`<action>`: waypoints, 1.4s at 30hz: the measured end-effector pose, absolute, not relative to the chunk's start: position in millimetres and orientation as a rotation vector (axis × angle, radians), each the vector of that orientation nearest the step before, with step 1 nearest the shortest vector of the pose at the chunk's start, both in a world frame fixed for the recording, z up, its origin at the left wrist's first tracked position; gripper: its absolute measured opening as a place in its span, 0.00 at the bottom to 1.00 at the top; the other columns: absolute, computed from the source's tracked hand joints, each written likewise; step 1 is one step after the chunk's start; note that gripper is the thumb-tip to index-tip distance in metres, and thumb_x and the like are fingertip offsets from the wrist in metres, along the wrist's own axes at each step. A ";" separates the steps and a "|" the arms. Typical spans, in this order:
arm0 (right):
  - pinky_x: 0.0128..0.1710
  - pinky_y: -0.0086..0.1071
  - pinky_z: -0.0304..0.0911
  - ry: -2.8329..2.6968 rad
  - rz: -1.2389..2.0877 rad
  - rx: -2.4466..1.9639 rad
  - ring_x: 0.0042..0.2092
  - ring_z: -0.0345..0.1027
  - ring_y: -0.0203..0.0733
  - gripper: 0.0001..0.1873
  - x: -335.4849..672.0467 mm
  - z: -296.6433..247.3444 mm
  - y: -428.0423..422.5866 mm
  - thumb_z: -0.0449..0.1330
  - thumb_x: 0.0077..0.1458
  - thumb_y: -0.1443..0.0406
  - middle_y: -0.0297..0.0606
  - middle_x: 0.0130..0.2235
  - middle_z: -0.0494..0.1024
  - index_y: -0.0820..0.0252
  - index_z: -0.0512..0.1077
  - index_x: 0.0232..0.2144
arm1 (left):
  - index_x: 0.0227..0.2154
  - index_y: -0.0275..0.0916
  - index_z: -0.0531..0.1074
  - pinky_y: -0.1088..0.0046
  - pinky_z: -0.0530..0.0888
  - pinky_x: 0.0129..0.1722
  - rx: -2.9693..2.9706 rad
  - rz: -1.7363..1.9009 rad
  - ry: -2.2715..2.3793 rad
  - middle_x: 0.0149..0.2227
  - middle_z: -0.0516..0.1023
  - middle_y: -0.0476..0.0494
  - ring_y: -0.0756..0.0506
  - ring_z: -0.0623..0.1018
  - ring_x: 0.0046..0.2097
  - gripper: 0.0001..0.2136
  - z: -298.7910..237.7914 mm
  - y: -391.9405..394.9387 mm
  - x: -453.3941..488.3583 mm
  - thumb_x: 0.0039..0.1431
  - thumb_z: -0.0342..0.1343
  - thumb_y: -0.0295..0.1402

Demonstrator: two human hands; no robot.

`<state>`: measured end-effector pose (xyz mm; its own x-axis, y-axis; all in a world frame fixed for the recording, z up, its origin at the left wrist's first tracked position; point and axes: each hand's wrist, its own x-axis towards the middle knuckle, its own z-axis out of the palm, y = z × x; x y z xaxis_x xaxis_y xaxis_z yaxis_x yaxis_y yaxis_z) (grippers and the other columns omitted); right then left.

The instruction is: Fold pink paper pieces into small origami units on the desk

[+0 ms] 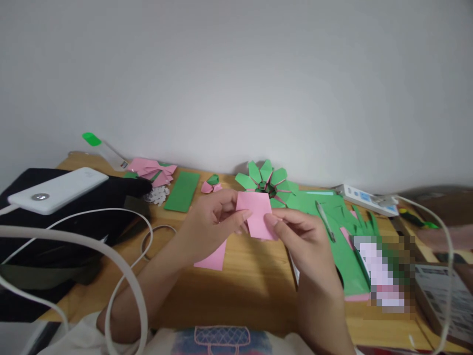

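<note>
A small pink paper rectangle (256, 209) is held up above the table between both hands. My left hand (218, 219) pinches its left edge, thumb in front. On the lower right edge, my right hand (299, 234) grips it between thumb and fingers. Below my left hand lies another pink paper piece (213, 259), partly covered by the wrist. Right behind the held paper stands a green folded-paper flower (279, 180) with pink inner edges. A little pink and green folded piece (212, 183) sits behind my left hand.
A green paper strip (183, 191) and pink folded pieces (153, 169) lie at back left. White cables (129, 271) loop across the left, near a power bank (59, 190) on black cloth. Green sheets (349, 261), a pen-like tool (325, 221) and a power strip (367, 199) are at right.
</note>
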<state>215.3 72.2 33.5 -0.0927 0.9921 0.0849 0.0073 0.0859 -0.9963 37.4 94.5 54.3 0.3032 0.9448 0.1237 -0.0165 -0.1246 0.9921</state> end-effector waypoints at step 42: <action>0.18 0.25 0.59 -1.233 1.304 -1.185 0.20 0.63 0.30 0.05 210.5 36.2 83.0 0.67 0.48 0.64 0.29 0.19 0.74 0.56 0.77 0.22 | 0.19 0.37 0.75 0.81 0.70 0.20 1.146 0.758 0.836 0.18 0.77 0.51 0.52 0.76 0.21 0.09 41.7 107.6 34.1 0.49 0.66 0.34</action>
